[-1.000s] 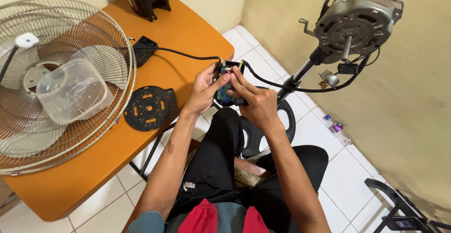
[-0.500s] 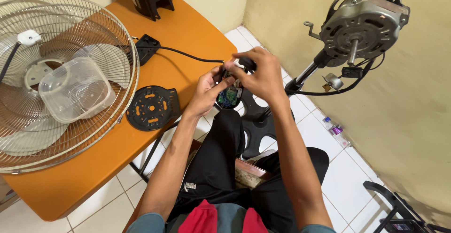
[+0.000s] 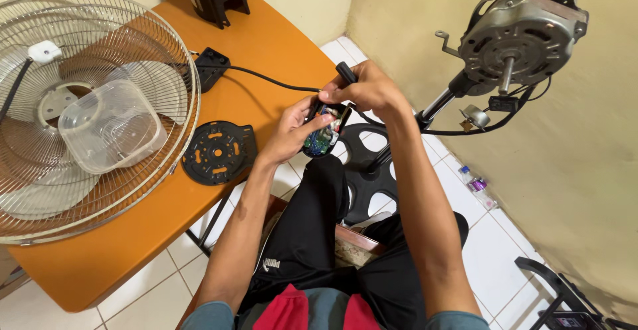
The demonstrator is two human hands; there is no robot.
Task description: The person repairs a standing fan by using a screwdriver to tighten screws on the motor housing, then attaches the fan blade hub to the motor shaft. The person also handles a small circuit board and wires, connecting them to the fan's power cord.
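Seated beside the orange desk (image 3: 266,44), a person's left hand (image 3: 292,127) cradles a fan control housing (image 3: 321,134) above the lap; right hand (image 3: 365,89) pinches its top. Steady support seems wise.

Small circuit board (image 3: 320,138) between both hands

On the table (image 3: 133,250) a plastic container (image 3: 109,134) rests in the fan grille (image 3: 80,104), a round plate (image 3: 219,152) lies right of it (touching the rim), and the fan motor (image 3: 522,31) stands further right, off the table.
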